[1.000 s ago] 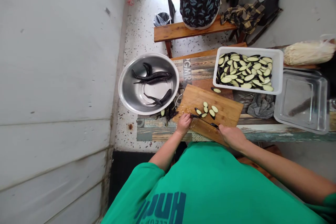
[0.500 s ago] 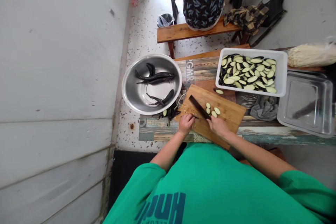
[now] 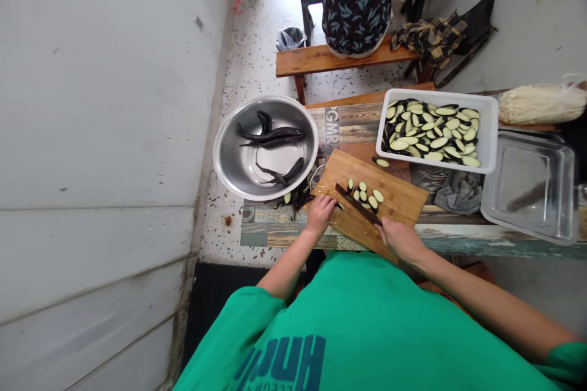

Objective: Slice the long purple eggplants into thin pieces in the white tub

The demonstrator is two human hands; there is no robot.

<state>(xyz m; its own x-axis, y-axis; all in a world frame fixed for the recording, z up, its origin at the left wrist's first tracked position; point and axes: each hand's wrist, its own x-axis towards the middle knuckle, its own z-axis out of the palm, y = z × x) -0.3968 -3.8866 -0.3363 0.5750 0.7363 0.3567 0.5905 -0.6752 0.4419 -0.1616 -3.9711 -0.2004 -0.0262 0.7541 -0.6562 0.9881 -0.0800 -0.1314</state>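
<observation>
My right hand (image 3: 400, 238) is closed round the handle of a dark-bladed knife (image 3: 356, 203), which lies slantwise over the wooden cutting board (image 3: 403, 192). Several pale eggplant slices (image 3: 377, 195) with dark skin rest along the blade's far side. At the board's left end, my left hand (image 3: 320, 215) is closed on a dark eggplant piece (image 3: 340, 206); its cut end pokes out past the fingers, and the rest is mostly hidden. Whole eggplants (image 3: 279, 134) lie in a big metal basin (image 3: 220, 153) to the left.
A white tub (image 3: 491, 134) full of eggplant slices stands right of the board, beside a clear plastic lid or box (image 3: 527, 220) and a grey cloth (image 3: 458, 192). Trimmings (image 3: 296, 200) lie by the basin. Beyond the table, a person (image 3: 358, 6) sits on a bench (image 3: 307, 61).
The knife and my right hand have shifted right and a little nearer to me. More slices now lie beside the blade. My left hand has moved slightly left.
</observation>
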